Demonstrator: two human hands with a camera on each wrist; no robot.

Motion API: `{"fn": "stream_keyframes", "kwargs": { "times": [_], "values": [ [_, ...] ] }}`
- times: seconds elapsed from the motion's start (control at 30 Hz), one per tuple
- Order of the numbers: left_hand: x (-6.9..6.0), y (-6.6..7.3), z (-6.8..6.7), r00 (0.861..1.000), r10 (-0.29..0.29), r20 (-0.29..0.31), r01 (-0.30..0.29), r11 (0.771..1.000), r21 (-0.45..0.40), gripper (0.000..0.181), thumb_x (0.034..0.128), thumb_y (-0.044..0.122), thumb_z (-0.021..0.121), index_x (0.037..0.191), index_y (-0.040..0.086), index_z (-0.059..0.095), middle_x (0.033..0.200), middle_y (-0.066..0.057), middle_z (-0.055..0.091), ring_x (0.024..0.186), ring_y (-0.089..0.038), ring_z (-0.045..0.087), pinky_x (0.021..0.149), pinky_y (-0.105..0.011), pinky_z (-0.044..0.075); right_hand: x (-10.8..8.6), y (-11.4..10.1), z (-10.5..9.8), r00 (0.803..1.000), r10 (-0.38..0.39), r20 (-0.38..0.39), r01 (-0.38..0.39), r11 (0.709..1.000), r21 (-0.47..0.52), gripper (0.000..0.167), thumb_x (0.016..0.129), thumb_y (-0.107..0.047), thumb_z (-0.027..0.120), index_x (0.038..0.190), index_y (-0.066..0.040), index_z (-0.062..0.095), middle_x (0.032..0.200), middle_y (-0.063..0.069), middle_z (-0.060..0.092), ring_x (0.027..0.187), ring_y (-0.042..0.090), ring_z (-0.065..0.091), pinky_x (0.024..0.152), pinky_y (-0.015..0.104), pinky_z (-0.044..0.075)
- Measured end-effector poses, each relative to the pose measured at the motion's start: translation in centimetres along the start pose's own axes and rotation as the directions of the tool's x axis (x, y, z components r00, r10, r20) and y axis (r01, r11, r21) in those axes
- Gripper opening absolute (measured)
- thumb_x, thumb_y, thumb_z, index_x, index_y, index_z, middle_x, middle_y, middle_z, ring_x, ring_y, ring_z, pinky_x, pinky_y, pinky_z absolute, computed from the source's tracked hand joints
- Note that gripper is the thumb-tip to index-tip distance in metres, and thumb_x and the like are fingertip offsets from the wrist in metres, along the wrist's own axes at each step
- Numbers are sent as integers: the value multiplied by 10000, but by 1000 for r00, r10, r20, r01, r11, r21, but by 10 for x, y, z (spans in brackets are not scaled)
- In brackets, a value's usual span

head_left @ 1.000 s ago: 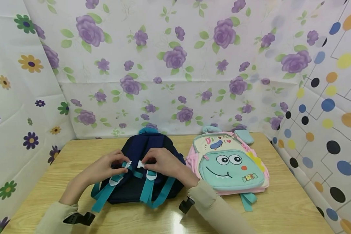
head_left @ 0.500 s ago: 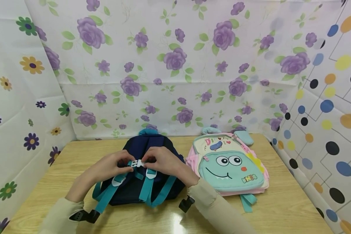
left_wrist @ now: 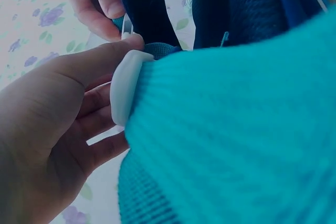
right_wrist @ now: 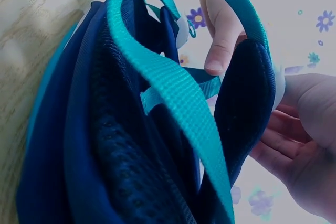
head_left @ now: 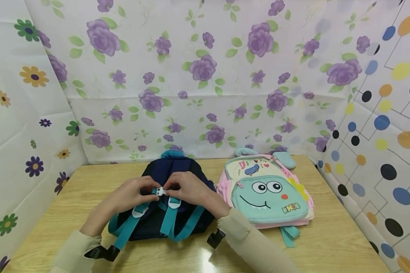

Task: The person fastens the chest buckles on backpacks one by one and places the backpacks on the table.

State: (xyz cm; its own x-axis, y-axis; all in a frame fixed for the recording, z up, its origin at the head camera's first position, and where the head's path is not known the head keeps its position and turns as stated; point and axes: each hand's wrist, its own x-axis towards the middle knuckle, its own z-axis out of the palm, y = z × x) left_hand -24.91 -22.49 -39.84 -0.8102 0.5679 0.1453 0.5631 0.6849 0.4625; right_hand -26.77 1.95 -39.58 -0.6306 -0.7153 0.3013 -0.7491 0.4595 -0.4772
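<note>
A navy backpack (head_left: pixel 150 223) with teal straps lies on the table, its strap side up. Over its middle, a white buckle (head_left: pixel 161 191) has its two halves together. The left hand (head_left: pixel 133 193) pinches the buckle's left half between thumb and fingers, and the right hand (head_left: pixel 189 189) pinches its right half. In the left wrist view, a white strap adjuster (left_wrist: pixel 125 87) on a wide teal strap stands beside the left hand (left_wrist: pixel 63 114). The right wrist view shows the right hand (right_wrist: pixel 310 129) behind a padded navy strap (right_wrist: pixel 245 103), with a loose teal strap (right_wrist: pixel 173 85) in front.
Right of the navy backpack lies a pink and mint backpack (head_left: pixel 273 199) with a cartoon face, its teal strap end (head_left: pixel 289 236) hanging toward the front. The wooden table (head_left: pixel 331 231) has patterned cloth walls (head_left: pixel 205 110) behind and at both sides.
The hands have come closer together, the left one moving right. The two white buckle halves, apart a second ago, now meet between the fingers.
</note>
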Motion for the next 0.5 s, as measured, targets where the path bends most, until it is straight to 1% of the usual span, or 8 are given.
{"fn": "stream_keyframes", "kwargs": {
  "times": [0.07, 0.2, 0.33, 0.5],
  "values": [
    [1, 0, 1, 1000, -1, -13, 1, 1000, -6, 308, 900, 311, 737, 1184, 197, 704, 937, 137, 617, 779, -2, 543, 678, -236, 492, 0, 1, 1, 1000, 3, -6, -3, 1000, 4, 129, 949, -219, 691, 1038, -170, 770, 984, -59, 696, 849, 21, 634, 743, 105, 475],
    [0, 2, 2, 999, 15, -44, -15, 1000, -8, 306, 889, 260, 751, 1181, 179, 712, 947, 124, 640, 789, -4, 561, 685, -234, 507, 0, 2, 2, 1000, 16, -20, -16, 1000, 11, 125, 947, -226, 693, 1032, -180, 773, 981, -72, 699, 859, 9, 636, 750, 107, 481],
    [0, 3, 2, 998, 31, -58, -31, 1000, 0, 314, 884, 245, 756, 1185, 165, 714, 982, 102, 668, 821, -13, 588, 705, -233, 522, 1, 3, 5, 999, 36, -30, -35, 999, 27, 120, 944, -230, 697, 1024, -185, 774, 978, -80, 704, 861, 1, 634, 751, 104, 483],
    [-1, 2, 3, 997, 39, -65, -40, 999, -9, 417, 887, 214, 751, 1273, 79, 668, 1065, 18, 705, 890, -96, 654, 723, -237, 543, 0, 4, 9, 998, 52, -45, -48, 996, 76, 123, 945, -221, 693, 1027, -176, 773, 1001, -63, 717, 885, 7, 643, 766, 103, 485]
  ]
}}
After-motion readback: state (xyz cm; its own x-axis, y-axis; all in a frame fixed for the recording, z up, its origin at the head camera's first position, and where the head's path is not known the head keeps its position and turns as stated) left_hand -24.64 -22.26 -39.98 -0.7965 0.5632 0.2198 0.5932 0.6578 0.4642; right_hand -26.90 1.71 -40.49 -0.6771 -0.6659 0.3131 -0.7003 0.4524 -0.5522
